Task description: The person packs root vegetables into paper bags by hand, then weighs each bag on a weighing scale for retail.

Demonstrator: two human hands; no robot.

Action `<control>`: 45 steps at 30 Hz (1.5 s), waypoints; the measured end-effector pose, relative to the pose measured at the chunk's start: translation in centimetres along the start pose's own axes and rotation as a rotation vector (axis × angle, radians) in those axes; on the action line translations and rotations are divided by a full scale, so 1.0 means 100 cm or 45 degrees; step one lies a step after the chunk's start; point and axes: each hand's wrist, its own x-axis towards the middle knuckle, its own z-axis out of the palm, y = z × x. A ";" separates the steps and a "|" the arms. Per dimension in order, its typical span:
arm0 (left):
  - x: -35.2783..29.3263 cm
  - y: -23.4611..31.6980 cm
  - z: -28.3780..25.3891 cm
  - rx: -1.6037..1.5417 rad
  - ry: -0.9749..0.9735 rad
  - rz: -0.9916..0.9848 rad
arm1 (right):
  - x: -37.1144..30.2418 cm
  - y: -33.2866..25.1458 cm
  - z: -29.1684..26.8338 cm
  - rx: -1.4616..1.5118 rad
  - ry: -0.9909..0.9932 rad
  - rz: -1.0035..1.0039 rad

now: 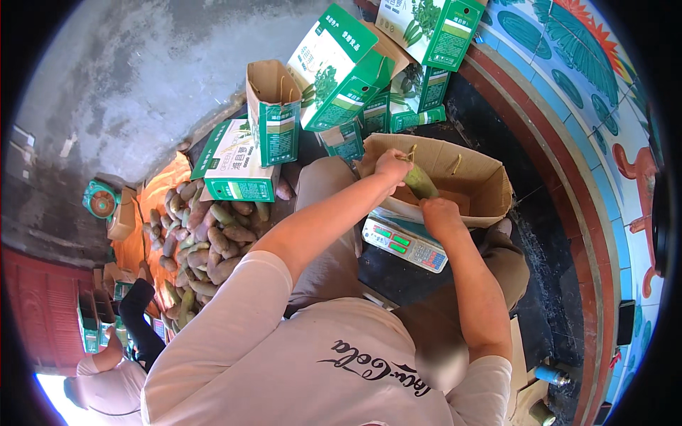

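A long green radish [420, 182] slants down inside an open cardboard box [490, 177]. My left hand [392, 170] is closed around its upper end, by the box's left wall and a cord handle. On the box's near rim, close to the radish's lower end, my right hand [442, 216] is curled shut; its fingertips are partly hidden. Brown card lines the box, and a second cord handle hangs on the far wall. Under and in front of the box sits a digital scale [405, 245] with a lit green display and a keypad.
Many radishes [202, 245] lie heaped on an orange sheet [153, 195] at my left. Green and white cartons [330, 74] are stacked ahead, one tall open carton [277, 131] among them. Another person [110, 383] is at the lower left. A blue bottle [553, 375] lies at the lower right.
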 end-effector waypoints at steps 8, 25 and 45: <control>0.025 -0.029 0.012 -0.183 -0.213 -0.178 | 0.008 -0.006 0.000 -0.016 -0.013 -0.021; -0.050 0.014 -0.174 -0.131 0.263 0.702 | 0.014 -0.010 0.009 -0.014 -0.075 0.026; -0.088 -0.389 -0.274 1.049 0.226 -0.632 | 0.011 -0.010 0.004 0.223 -0.155 0.146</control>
